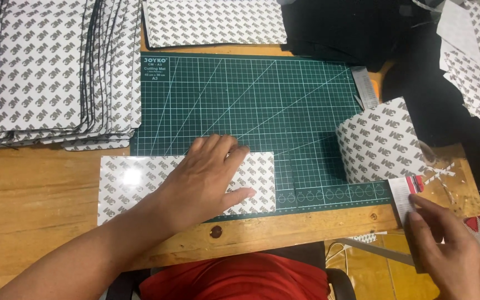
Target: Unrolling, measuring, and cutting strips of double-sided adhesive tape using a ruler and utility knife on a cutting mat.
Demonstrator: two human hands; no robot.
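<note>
My left hand (pixel 204 178) lies flat, fingers spread, on a glossy rectangular sheet (pixel 134 180) with a printed white backing. That sheet rests half on the green cutting mat (pixel 251 100) and half on the wooden table (pixel 34 183). My right hand (pixel 443 244) is at the lower right edge of the table, its fingertips touching a small white pad with a red part (pixel 404 191). A metal ruler (pixel 379 251) runs below the table edge near this hand.
A thick fanned stack of backed sheets (pixel 51 66) fills the top left. Another backed sheet (pixel 212 22) lies above the mat. Black foam material (pixel 356 28) and more backed pieces (pixel 379 139) crowd the right side. Clear plastic film (pixel 456 183) lies near the right hand.
</note>
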